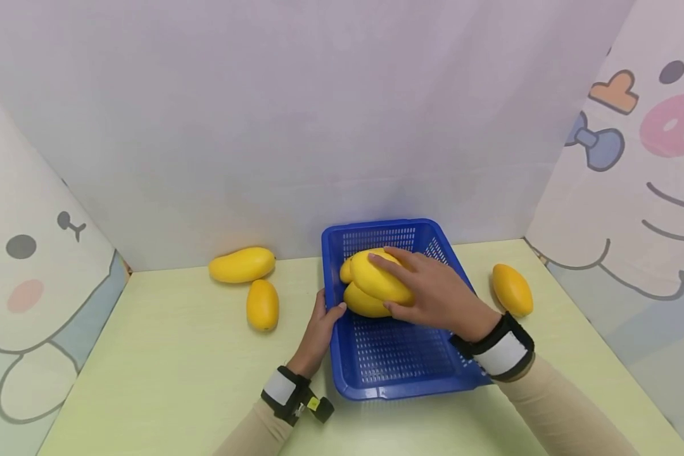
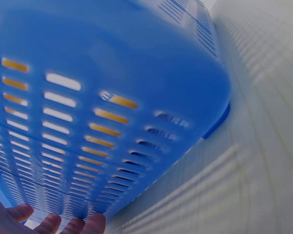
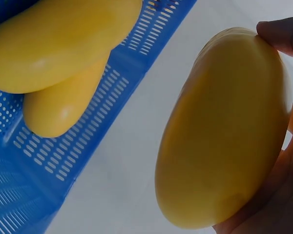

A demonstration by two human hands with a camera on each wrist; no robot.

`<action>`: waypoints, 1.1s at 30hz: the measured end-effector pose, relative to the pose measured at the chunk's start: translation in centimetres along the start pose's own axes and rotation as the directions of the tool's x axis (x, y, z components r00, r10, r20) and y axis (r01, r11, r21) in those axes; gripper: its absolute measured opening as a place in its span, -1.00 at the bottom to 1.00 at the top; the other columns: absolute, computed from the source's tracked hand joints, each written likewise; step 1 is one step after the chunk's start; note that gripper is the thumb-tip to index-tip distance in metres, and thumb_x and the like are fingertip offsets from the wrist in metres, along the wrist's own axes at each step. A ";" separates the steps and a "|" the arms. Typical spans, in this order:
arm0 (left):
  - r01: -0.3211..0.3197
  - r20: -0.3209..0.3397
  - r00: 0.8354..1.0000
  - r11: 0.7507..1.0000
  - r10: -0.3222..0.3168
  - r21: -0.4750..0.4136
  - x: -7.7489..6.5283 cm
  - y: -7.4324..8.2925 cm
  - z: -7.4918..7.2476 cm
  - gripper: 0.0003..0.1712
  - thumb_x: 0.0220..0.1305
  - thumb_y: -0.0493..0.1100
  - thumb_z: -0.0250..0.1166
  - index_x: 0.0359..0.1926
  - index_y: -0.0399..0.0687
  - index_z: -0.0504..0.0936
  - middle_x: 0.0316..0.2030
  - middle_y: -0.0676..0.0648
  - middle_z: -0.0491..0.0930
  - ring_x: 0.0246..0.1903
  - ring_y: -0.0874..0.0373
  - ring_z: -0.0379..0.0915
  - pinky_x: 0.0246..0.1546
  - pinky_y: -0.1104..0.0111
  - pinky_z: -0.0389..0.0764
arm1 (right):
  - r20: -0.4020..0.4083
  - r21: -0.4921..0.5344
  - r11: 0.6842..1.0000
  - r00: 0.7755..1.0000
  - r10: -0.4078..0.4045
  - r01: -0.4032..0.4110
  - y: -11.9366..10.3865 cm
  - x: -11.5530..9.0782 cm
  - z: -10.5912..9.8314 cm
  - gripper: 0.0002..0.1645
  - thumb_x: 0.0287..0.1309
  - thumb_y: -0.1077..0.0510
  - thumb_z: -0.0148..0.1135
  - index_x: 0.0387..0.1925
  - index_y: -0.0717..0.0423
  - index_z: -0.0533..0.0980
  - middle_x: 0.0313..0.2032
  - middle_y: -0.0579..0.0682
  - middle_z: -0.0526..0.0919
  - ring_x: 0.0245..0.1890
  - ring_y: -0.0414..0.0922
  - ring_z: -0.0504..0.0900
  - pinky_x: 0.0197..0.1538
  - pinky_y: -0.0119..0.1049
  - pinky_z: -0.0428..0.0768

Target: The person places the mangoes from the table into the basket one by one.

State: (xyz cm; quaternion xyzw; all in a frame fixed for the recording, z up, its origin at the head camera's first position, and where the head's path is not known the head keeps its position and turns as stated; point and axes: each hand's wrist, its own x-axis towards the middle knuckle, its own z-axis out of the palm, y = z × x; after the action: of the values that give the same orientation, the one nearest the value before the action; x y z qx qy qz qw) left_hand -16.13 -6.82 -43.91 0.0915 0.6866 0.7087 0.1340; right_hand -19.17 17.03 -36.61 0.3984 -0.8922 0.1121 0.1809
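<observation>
My right hand (image 1: 441, 292) grips a plump yellow mango (image 1: 378, 278) above the blue plastic basket (image 1: 399, 391). In the right wrist view the thumb and fingers lie around that mango (image 3: 222, 131), with the basket (image 3: 132, 73) beyond it. Under the held mango, another yellow mango (image 1: 365, 303) lies in the basket, and a smaller one (image 1: 346, 271) shows partly behind. My left hand (image 1: 318, 329) holds the basket's left rim, thumb over the edge. Seen from the left wrist, its fingertips (image 2: 95, 224) touch the slotted outer side of the basket.
Left of the basket, a long yellow mango (image 1: 242, 265) lies by the back wall, with a smaller orange-yellow mango (image 1: 263, 305) in front of it. Another orange-yellow mango (image 1: 512, 290) is on the table (image 1: 165, 380) to the right. Printed cartoon walls flank both sides.
</observation>
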 end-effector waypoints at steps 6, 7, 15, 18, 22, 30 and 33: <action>-0.001 -0.011 1.000 1.000 0.001 0.007 0.0 0.2 0.1 -0.35 0.44 -0.07 -0.13 0.42 -0.05 -0.18 0.38 -0.18 -0.04 0.30 -0.01 -0.01 0.27 0.05 0.03 | 0.048 0.002 1.000 0.999 0.008 -0.008 -0.1 -0.2 0.7 -0.07 0.03 -0.18 0.17 0.42 -0.30 0.00 0.28 0.09 0.27 -0.03 0.05 0.49 -0.05 -0.01 0.49; 0.002 -0.012 1.000 1.000 -0.002 0.008 0.0 0.3 0.1 -0.35 0.44 -0.07 -0.13 0.42 -0.04 -0.17 0.39 -0.17 -0.04 0.30 0.00 -0.01 0.27 0.06 0.03 | 0.057 -0.003 1.000 0.998 0.011 -0.011 -0.1 -0.2 0.8 -0.07 0.04 -0.19 0.16 0.42 -0.31 -0.01 0.28 0.08 0.28 -0.01 0.06 0.48 -0.01 0.02 0.47; 0.011 -0.010 1.000 1.000 -0.011 0.005 0.0 0.5 0.2 -0.36 0.44 -0.07 -0.13 0.42 0.00 -0.16 0.39 -0.12 -0.04 0.29 0.03 0.00 0.27 0.08 0.04 | 0.096 -0.010 1.000 0.995 -0.004 0.005 -0.4 -0.3 1.5 -0.09 0.08 -0.26 0.12 0.42 -0.32 -0.02 0.26 0.07 0.31 0.02 0.06 0.48 0.07 0.05 0.41; 0.014 -0.010 1.000 1.000 -0.014 -0.001 0.0 0.5 0.1 -0.36 0.44 -0.06 -0.12 0.42 0.01 -0.16 0.37 -0.12 -0.02 0.29 0.02 0.02 0.26 0.06 0.06 | 0.104 -0.005 1.000 0.994 -0.018 0.019 -0.6 -0.4 1.8 -0.09 0.09 -0.26 0.12 0.42 -0.32 -0.02 0.26 0.07 0.31 0.01 0.05 0.49 0.05 0.04 0.43; 0.016 -0.012 1.000 1.000 -0.016 -0.005 0.0 0.4 0.1 -0.35 0.44 -0.05 -0.12 0.42 0.00 -0.17 0.37 -0.12 -0.01 0.28 0.00 0.04 0.25 0.03 0.08 | 0.127 -0.003 1.000 0.991 -0.030 0.031 -0.8 -0.6 2.1 -0.08 0.08 -0.25 0.13 0.42 -0.31 -0.02 0.26 0.07 0.31 -0.01 0.03 0.50 -0.06 -0.05 0.51; 0.011 -0.006 1.000 1.000 -0.011 -0.016 0.0 0.2 0.1 -0.36 0.45 -0.07 -0.14 0.42 -0.02 -0.18 0.38 -0.19 -0.04 0.27 -0.02 0.04 0.25 0.01 0.07 | 0.164 0.000 1.000 0.986 -0.015 0.015 -0.9 -1.2 2.5 -0.06 0.04 -0.24 0.16 0.42 -0.35 -0.03 0.22 0.04 0.34 -0.09 -0.04 0.52 -0.23 -0.20 0.56; 0.009 -0.004 1.000 1.000 -0.009 -0.015 0.0 0.1 0.1 -0.38 0.45 -0.08 -0.14 0.41 0.00 -0.17 0.38 -0.19 -0.05 0.27 -0.01 0.04 0.26 0.04 0.06 | 0.195 -0.007 1.000 0.981 -0.006 0.008 -0.9 -1.4 2.6 -0.04 0.04 -0.27 0.17 0.41 -0.38 -0.05 0.21 0.02 0.35 -0.13 -0.09 0.53 -0.30 -0.26 0.54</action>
State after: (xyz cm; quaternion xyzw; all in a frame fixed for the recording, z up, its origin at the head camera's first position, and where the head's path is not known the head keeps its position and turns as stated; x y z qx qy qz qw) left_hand -16.13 -6.70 -43.79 0.0861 0.6818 0.7135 0.1364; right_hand -18.23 16.50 -39.51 0.4099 -0.9046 0.0686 0.0946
